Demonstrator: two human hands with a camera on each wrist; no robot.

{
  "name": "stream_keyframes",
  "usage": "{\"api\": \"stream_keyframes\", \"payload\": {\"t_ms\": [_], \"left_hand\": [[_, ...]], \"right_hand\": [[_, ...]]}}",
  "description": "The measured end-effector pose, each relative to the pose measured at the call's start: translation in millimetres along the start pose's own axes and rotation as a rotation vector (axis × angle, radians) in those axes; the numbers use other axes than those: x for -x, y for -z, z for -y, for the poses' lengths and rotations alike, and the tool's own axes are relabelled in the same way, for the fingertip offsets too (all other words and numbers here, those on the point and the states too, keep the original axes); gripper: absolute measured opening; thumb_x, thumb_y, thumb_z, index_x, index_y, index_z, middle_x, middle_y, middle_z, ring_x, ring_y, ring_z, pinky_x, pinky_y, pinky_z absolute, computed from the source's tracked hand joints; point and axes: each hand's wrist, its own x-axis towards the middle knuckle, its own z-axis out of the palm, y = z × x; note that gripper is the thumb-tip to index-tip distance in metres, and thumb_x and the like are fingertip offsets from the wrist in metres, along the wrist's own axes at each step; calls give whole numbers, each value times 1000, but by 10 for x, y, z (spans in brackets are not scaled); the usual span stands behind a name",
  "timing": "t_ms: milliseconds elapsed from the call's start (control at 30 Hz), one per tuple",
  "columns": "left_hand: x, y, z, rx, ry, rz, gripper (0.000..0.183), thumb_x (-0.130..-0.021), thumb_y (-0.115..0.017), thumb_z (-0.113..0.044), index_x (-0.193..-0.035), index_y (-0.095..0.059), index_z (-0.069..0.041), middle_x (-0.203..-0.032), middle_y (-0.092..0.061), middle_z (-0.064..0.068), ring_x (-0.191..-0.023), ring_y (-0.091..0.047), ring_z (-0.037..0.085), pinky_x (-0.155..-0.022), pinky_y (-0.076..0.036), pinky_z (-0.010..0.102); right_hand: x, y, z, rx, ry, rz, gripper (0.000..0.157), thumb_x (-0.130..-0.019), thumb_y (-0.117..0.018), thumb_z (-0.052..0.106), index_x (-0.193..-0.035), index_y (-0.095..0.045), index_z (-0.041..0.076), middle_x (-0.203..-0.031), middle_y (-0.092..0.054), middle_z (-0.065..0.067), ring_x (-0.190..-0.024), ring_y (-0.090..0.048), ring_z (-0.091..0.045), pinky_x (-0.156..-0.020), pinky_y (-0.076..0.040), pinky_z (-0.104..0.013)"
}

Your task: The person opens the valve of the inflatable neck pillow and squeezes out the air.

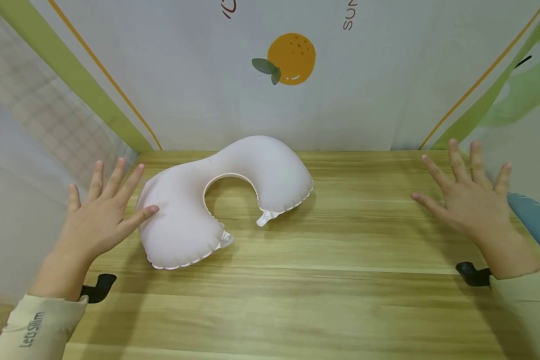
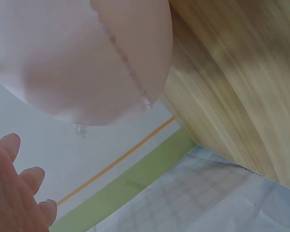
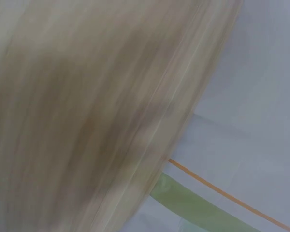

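Observation:
A pale pink inflatable neck pillow lies on the wooden table, left of the middle, its opening facing the front right. Clear plastic tabs show at both of its ends. My left hand is spread beside the pillow's left end, and the thumb overlaps that end in the head view. In the left wrist view the pillow bulges large above the fingertips. My right hand is spread over the table's right side, far from the pillow, with nothing in it. The right wrist view shows no fingers.
The wood-grain table reaches back to a white curtain printed with an orange and green borders. Black curved pieces show by both wrists. A blue item lies beyond the table's right edge.

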Motion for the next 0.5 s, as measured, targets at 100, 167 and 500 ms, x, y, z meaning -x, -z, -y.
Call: {"api": "stream_keyframes", "payload": {"t_ms": [100,167,500], "left_hand": [[20,-11,19,3,7,7,85,-97,-40,-66,-159,8,-35,-164,23,-5,-147,34,26,-105,16,81],[35,-19,34,8,14,8,85,-97,-41,-66,-159,8,-34,-164,23,-4,-147,34,26,-105,16,80],[132,-31,111,9,49,-7,86,-96,-43,-66,-159,7,-36,-164,23,-2,-146,35,27,-106,15,80]], "right_hand": [[-16,-4,34,-11,5,2,80,-96,-35,71,-158,6,41,-160,33,1,-144,38,-31,-103,21,-80],[-30,-8,56,-22,11,0,80,-97,-35,70,-158,6,40,-160,34,1,-144,38,-30,-103,22,-79],[-116,-33,190,-62,41,-12,81,-97,-37,69,-159,5,38,-159,36,2,-144,39,-27,-102,18,-82]]}}
